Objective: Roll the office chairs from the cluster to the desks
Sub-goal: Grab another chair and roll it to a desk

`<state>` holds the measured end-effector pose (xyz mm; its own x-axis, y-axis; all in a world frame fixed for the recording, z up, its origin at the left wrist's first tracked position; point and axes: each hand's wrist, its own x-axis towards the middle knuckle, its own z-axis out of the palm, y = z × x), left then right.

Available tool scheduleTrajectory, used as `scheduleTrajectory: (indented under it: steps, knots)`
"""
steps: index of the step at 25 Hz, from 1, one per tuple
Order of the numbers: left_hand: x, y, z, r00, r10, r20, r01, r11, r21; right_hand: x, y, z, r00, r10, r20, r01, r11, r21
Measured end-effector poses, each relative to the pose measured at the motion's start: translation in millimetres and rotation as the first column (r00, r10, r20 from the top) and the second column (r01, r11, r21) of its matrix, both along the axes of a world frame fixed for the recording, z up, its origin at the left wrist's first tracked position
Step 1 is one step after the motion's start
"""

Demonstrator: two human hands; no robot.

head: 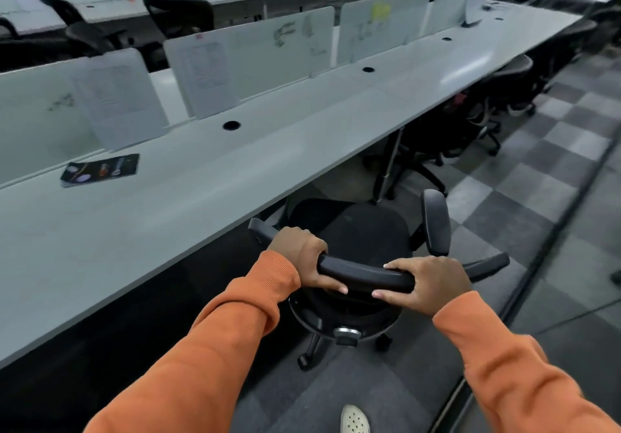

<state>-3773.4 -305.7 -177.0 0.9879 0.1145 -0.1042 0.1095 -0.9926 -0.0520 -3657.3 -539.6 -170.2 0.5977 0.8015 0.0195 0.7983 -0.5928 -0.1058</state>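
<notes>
The desk [201, 197] is running along the left. The left hand [299, 254] is gripping the chair [356, 231] by its top rail [366, 273], fingers curled over it, and the right hand [430, 284] is clamping the other end. The seat is nosing under the desk edge, not fully in. Farther right, other chairs [504, 96] are sitting tucked, so the task is seemingly well along; the cluster is out of view.
</notes>
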Motion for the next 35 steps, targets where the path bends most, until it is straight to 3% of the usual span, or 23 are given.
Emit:
scheduleTrajectory:
  steps: [10,18,35]
  knots:
    - [131.2,-48.6,2.5,1.0,0.025,-0.004,-0.025,0.998,0.054,149.1,-32.7,-6.2,1.0,-0.02,0.021,0.02,1.0,-0.001]
    - [171.0,-56.8,-3.5,0.995,0.096,0.014,-0.096,0.993,0.07,214.6,-26.2,-9.2,0.997,0.063,0.04,-0.061,0.997,-0.045]
    - [267.1,17.2,-2.1,0.957,0.262,0.128,-0.272,0.96,0.067,354.3,82.5,-11.8,0.968,0.237,0.087,-0.237,0.971,-0.004]
